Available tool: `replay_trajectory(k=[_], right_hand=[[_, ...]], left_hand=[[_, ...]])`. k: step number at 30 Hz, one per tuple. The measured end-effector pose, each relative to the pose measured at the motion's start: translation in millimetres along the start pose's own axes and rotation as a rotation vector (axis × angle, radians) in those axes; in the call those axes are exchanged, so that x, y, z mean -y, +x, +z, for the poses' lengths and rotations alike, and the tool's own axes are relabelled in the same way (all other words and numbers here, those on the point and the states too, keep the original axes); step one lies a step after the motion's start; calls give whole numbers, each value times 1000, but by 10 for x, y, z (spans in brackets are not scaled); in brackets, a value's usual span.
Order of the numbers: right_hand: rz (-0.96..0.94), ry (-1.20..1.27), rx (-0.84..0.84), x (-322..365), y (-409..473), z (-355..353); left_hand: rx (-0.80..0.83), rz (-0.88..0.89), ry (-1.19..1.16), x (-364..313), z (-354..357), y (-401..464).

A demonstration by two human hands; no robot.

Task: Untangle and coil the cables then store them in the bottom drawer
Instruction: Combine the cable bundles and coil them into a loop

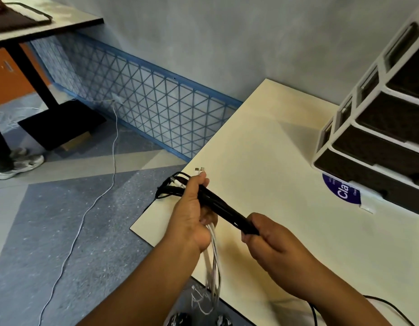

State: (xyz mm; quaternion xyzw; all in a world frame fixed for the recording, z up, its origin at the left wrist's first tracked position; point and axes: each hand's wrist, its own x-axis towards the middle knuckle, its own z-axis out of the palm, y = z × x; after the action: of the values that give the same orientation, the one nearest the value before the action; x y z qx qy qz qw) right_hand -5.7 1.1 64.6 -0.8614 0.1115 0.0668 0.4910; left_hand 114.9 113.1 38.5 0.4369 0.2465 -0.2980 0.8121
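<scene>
You hold the bundle of thin black cables [217, 203] between both hands, above the near-left corner of the cream-coloured table top [274, 142]. Your left hand [192, 212] grips its far end, where loops and plugs stick out; your right hand [269, 238] is clamped on its near end. The bundle's long axis runs from far-left to near-right, stretched between the two fists. From your left hand some thin white cables [214, 262] hang down past the table edge.

The white drawer unit with dark drawers [368, 142] stands to the far right, nearer your right hand. Its bottom drawer [368, 182] looks closed, I think; its contents are not visible. Coiling does not look finished yet.
</scene>
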Motion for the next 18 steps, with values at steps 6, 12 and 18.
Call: replay_trajectory(k=[6,12,18], right_hand=[[233,210,287,-42,12,-170],[278,197,251,208,328,-10],[175,63,126,289,401,156]], left_hand=[[17,92,156,55,-10,29],[34,152,216,128,-52,-42],[6,97,235,99,-141,-54]])
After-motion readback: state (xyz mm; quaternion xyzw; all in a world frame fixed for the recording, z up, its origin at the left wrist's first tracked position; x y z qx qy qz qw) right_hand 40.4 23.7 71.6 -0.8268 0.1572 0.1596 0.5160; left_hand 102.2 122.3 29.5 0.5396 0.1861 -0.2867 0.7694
